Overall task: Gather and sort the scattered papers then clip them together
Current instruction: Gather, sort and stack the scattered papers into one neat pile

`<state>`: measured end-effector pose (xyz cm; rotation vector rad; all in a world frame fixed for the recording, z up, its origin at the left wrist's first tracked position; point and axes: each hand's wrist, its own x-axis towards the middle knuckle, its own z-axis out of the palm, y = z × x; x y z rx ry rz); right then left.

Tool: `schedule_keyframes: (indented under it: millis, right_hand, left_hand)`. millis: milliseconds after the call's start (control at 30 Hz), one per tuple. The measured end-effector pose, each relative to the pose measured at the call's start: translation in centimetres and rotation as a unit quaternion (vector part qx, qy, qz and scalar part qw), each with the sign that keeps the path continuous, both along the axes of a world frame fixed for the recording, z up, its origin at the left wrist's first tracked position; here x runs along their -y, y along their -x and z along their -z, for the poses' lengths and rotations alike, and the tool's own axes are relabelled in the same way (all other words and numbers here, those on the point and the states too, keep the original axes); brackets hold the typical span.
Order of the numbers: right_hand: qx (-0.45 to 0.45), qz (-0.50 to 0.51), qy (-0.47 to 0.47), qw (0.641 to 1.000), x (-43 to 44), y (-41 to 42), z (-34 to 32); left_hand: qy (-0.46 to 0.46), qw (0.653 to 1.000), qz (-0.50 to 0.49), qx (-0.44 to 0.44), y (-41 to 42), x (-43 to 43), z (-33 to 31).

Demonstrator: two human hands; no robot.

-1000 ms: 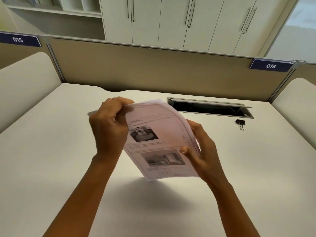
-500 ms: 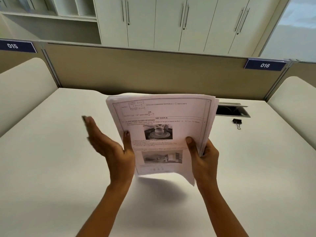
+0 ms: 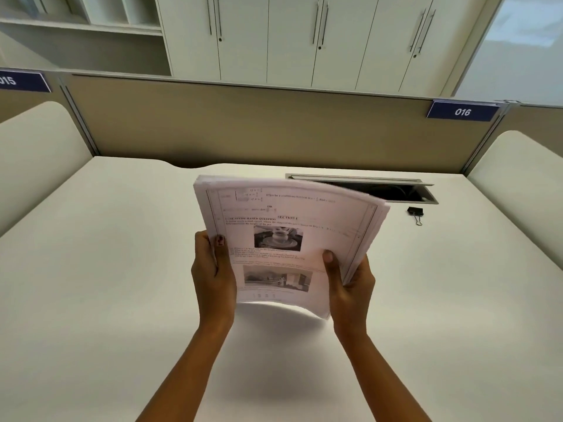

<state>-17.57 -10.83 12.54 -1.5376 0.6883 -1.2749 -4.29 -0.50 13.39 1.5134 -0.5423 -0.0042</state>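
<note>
Edging papers (image 3: 292,214): left hand (image 3: 213,277), right hand (image 3: 350,289)

Stack of papers (image 3: 283,226) held upright above the desk (image 3: 106,269), top edge curling away. Left hand (image 3: 213,278) grips its edge at 9 o'clock, right hand (image 3: 350,287) at 4 o'clock, thumbs on the printed front. Black binder clip (image 3: 416,213) lies on the desk at 2 o'clock, apart from the stack, beside the open cable hatch (image 3: 380,190)

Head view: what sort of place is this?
Most likely an office cubicle: a desk walled by a partition carrying a 016 plate, a cable hatch in the desktop, tall cabinets behind.
</note>
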Motion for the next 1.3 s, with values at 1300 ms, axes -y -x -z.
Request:
schedule_keyframes:
  millis: [1300]
  right_hand:
    - [-0.128,-0.052,-0.084,0.987,0.0,1.6,8.2]
  left_hand:
    - [-0.139,0.989,0.012,-0.038,0.8,-0.7,9.6]
